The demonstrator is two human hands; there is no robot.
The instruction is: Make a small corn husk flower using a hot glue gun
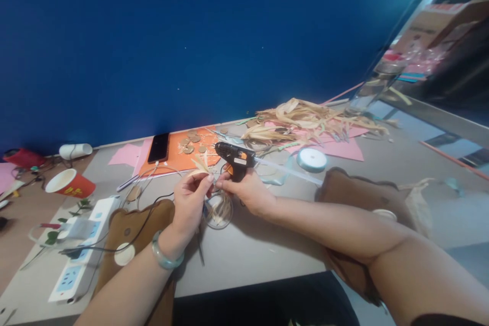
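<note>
glue gun (234, 157) in right hand (248, 191) — beside left hand (191, 198)

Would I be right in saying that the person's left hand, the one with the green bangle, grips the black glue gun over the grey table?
Not quite: the head view shows the right hand gripping the black glue gun over the grey table. The left hand, with the green bangle, pinches a pale straw piece instead.
</note>
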